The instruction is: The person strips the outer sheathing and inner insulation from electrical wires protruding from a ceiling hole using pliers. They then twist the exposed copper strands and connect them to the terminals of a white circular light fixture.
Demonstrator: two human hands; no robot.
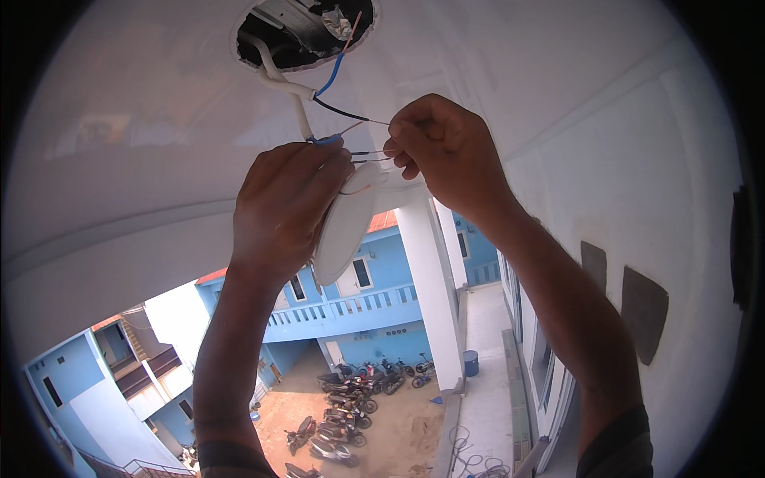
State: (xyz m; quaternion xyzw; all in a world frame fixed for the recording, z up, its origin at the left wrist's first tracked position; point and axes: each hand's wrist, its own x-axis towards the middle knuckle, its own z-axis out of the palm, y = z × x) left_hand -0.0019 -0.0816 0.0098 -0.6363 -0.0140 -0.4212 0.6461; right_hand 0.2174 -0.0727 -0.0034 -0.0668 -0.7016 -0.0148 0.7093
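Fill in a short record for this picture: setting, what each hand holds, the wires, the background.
setting: white ceiling with a round hole
left hand: holds a round white lamp and a blue wire
right hand: pinches thin wire ends
wires: white cable, blue and black leads come from the hole
background: blue buildings, parked motorbikes in a yard

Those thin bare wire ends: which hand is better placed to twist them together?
Probably the right hand: its fingertips already pinch the thin wire ends. The left hand is busy holding the round white lamp.
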